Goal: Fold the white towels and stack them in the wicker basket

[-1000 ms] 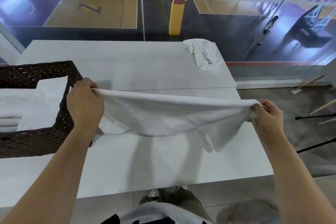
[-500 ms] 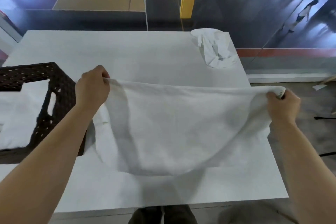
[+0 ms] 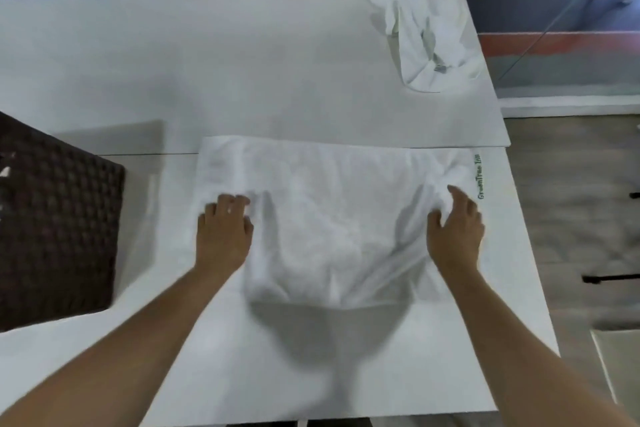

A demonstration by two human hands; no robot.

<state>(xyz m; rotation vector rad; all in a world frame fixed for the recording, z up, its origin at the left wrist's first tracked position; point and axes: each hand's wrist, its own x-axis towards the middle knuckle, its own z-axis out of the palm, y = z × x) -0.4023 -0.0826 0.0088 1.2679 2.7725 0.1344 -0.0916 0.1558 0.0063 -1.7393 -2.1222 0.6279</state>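
A white towel (image 3: 332,218) with green lettering on its right hem lies spread across the white table (image 3: 277,62) in front of me. Its far edge is flat on the table, while its near part is raised and casts a shadow below. My left hand (image 3: 225,229) grips the towel's left side with curled fingers. My right hand (image 3: 453,225) pinches a bunched fold on its right side. The dark brown wicker basket (image 3: 59,218) stands at the left edge, a short gap from the towel; its inside is out of view.
A second white towel (image 3: 429,35) lies crumpled at the table's far right corner. The table's right edge runs close to my right hand, with floor beyond it. A glass wall stands behind the table.
The towel, held stretched in the air before, has come down onto the table, far edge flat. Both hands have moved lower and closer together. The view has tilted downward.
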